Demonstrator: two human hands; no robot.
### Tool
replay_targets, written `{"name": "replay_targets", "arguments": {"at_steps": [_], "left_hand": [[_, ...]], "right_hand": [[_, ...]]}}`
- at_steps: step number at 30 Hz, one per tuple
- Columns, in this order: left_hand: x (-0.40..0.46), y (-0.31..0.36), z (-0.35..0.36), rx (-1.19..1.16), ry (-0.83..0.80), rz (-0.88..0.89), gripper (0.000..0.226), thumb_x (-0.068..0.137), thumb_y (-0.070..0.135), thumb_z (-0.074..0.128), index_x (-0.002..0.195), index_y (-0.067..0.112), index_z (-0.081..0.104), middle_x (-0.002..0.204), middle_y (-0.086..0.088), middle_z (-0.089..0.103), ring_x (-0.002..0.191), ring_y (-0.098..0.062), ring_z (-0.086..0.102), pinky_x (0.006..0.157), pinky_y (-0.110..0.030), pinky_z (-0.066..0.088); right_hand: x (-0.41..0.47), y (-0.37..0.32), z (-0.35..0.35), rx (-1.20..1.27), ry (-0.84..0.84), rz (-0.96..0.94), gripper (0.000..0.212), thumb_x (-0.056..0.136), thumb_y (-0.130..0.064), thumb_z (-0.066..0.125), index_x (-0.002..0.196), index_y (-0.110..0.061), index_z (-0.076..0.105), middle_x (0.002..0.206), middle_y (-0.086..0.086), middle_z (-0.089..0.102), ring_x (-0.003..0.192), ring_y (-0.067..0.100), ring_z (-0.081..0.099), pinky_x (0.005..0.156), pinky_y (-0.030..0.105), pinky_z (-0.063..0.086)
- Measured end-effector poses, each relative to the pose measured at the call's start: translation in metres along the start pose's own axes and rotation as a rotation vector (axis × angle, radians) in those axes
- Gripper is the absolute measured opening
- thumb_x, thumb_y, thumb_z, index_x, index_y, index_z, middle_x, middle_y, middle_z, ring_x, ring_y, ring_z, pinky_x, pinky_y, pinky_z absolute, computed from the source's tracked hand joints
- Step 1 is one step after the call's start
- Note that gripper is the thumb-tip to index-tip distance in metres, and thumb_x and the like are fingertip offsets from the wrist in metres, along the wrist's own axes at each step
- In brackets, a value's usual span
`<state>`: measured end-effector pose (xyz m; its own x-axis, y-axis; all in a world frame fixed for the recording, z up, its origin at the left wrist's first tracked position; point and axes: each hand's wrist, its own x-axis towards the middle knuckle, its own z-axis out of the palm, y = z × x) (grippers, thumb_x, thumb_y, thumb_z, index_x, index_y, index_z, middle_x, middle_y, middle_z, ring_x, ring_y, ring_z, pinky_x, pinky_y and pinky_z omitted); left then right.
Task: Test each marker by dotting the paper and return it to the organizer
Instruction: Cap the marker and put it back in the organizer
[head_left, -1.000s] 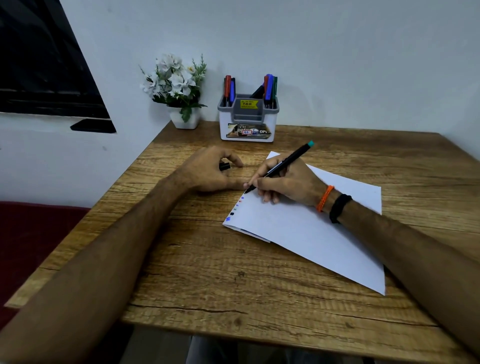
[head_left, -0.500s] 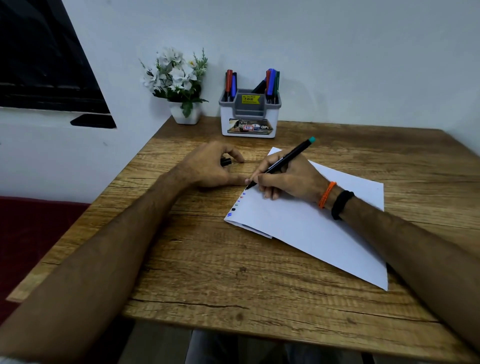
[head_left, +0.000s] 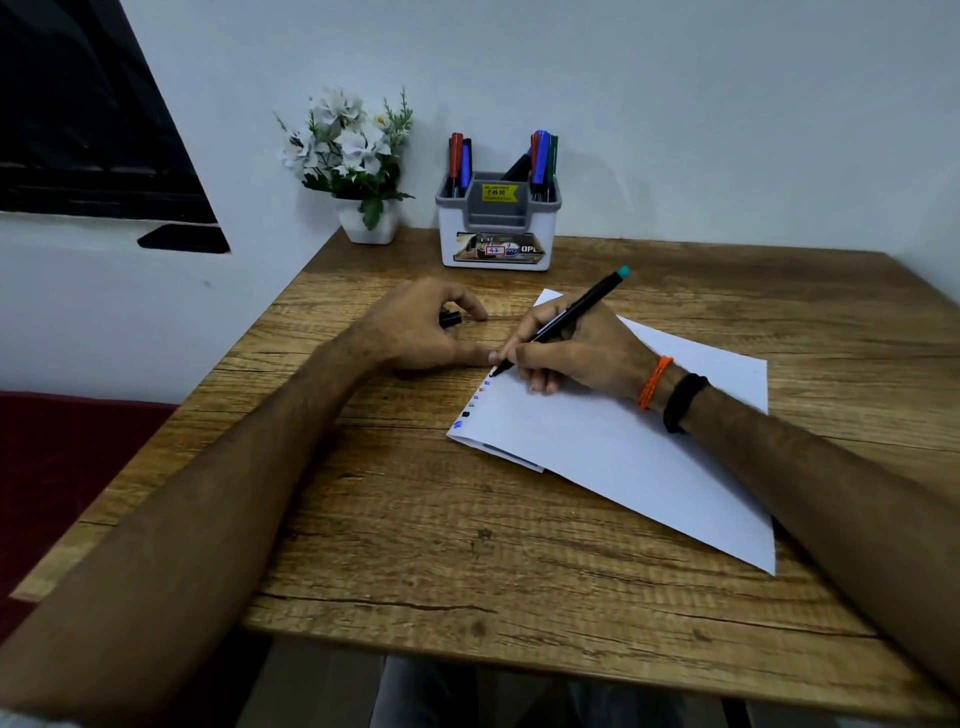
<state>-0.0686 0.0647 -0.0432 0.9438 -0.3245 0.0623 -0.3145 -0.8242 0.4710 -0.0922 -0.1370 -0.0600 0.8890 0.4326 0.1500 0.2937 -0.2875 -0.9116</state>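
Note:
My right hand (head_left: 576, 353) grips a black marker (head_left: 582, 306) with a teal end, its tip touching the near-left corner region of the white paper (head_left: 623, 447). A row of several coloured dots (head_left: 474, 402) runs along the paper's left edge. My left hand (head_left: 421, 327) rests on the table beside the paper, fingers curled around a small black marker cap (head_left: 450, 318). The white and grey organizer (head_left: 498, 218) stands at the back by the wall, with red, blue, green and black markers (head_left: 540, 161) upright in it.
A white pot of white flowers (head_left: 358, 161) sits left of the organizer at the table's back-left corner. The wooden table (head_left: 467, 545) has its left edge near a white wall with a dark window. A dark red seat lies lower left.
The marker tip has shifted slightly farther up the paper's left edge. The left hand with the cap has stayed in place. The camera tilted a little.

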Motion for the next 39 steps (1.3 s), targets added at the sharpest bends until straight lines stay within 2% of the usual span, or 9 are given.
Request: {"name": "replay_targets", "arguments": {"at_steps": [10, 15, 19, 23, 28, 33, 35, 38, 39], "left_hand": [[0.0008, -0.0005, -0.0007, 0.006, -0.002, 0.000, 0.053, 0.068, 0.052, 0.081, 0.113, 0.031, 0.066, 0.127, 0.004, 0.062, 0.102, -0.012, 0.057, 0.091, -0.033, 0.049], [0.0010, -0.0010, -0.0004, 0.014, -0.005, 0.014, 0.055, 0.068, 0.054, 0.080, 0.115, 0.029, 0.066, 0.127, 0.005, 0.061, 0.101, -0.009, 0.054, 0.088, -0.030, 0.047], [0.0014, -0.0011, -0.0002, 0.017, -0.007, 0.013, 0.054, 0.069, 0.052, 0.079, 0.115, 0.029, 0.065, 0.125, 0.004, 0.061, 0.100, -0.010, 0.054, 0.086, -0.028, 0.045], [0.0016, -0.0022, -0.0001, 0.009, -0.003, 0.013, 0.055, 0.067, 0.054, 0.080, 0.115, 0.030, 0.066, 0.128, 0.005, 0.061, 0.101, -0.009, 0.055, 0.089, -0.029, 0.047], [0.0010, -0.0024, 0.0001, 0.006, -0.009, 0.006, 0.055, 0.066, 0.054, 0.080, 0.114, 0.031, 0.065, 0.129, 0.005, 0.060, 0.103, -0.010, 0.056, 0.093, -0.033, 0.048], [0.0018, -0.0027, 0.0004, 0.003, -0.003, 0.001, 0.055, 0.066, 0.054, 0.080, 0.114, 0.031, 0.065, 0.129, 0.005, 0.060, 0.102, -0.009, 0.053, 0.089, -0.029, 0.045], [0.0019, -0.0027, 0.0001, -0.005, -0.009, -0.006, 0.056, 0.066, 0.055, 0.080, 0.114, 0.031, 0.066, 0.123, 0.005, 0.061, 0.101, -0.009, 0.053, 0.089, -0.029, 0.045], [0.0017, -0.0040, -0.0007, -0.076, -0.011, -0.003, 0.052, 0.066, 0.055, 0.080, 0.109, 0.030, 0.067, 0.091, 0.011, 0.062, 0.080, -0.004, 0.054, 0.080, -0.027, 0.045], [0.0028, -0.0058, -0.0007, -0.102, 0.004, 0.002, 0.047, 0.068, 0.053, 0.080, 0.108, 0.030, 0.068, 0.089, 0.011, 0.062, 0.078, -0.003, 0.054, 0.079, -0.027, 0.046]], "right_hand": [[0.0016, 0.0022, -0.0003, 0.007, 0.014, 0.007, 0.007, 0.086, 0.005, 0.064, 0.085, 0.010, 0.068, 0.064, 0.002, 0.072, 0.047, 0.011, 0.063, 0.044, 0.021, 0.048], [0.0018, 0.0022, 0.0000, -0.006, 0.021, -0.007, 0.007, 0.086, 0.005, 0.064, 0.083, 0.011, 0.068, 0.082, 0.027, 0.072, 0.048, 0.013, 0.063, 0.044, 0.022, 0.048], [0.0020, 0.0029, -0.0001, -0.012, 0.015, -0.025, 0.010, 0.086, 0.005, 0.064, 0.078, 0.001, 0.070, 0.082, 0.029, 0.071, 0.047, 0.013, 0.063, 0.044, 0.022, 0.048], [0.0022, 0.0032, -0.0002, -0.015, 0.022, -0.020, 0.007, 0.086, 0.005, 0.063, 0.082, 0.007, 0.069, 0.063, 0.008, 0.071, 0.045, 0.012, 0.061, 0.043, 0.021, 0.047], [0.0017, 0.0027, 0.0007, -0.001, 0.023, -0.021, 0.010, 0.086, 0.005, 0.063, 0.079, 0.001, 0.069, 0.067, 0.014, 0.070, 0.046, 0.011, 0.061, 0.043, 0.020, 0.047], [0.0033, 0.0038, -0.0018, 0.045, 0.044, -0.024, 0.012, 0.087, 0.008, 0.060, 0.080, 0.002, 0.069, 0.056, 0.000, 0.067, 0.044, 0.009, 0.060, 0.042, 0.019, 0.045], [0.0041, 0.0039, -0.0037, 0.103, 0.073, -0.025, 0.015, 0.087, 0.008, 0.059, 0.079, 0.000, 0.068, 0.055, 0.000, 0.065, 0.043, 0.009, 0.059, 0.041, 0.018, 0.044], [0.0049, 0.0051, -0.0049, 0.209, 0.096, -0.033, 0.008, 0.088, 0.004, 0.062, 0.084, 0.003, 0.068, 0.059, 0.003, 0.065, 0.045, 0.010, 0.058, 0.041, 0.018, 0.043], [0.0056, 0.0062, -0.0051, 0.263, 0.096, -0.029, 0.008, 0.088, 0.000, 0.063, 0.087, 0.006, 0.067, 0.061, 0.005, 0.065, 0.046, 0.011, 0.059, 0.041, 0.018, 0.043]]}}
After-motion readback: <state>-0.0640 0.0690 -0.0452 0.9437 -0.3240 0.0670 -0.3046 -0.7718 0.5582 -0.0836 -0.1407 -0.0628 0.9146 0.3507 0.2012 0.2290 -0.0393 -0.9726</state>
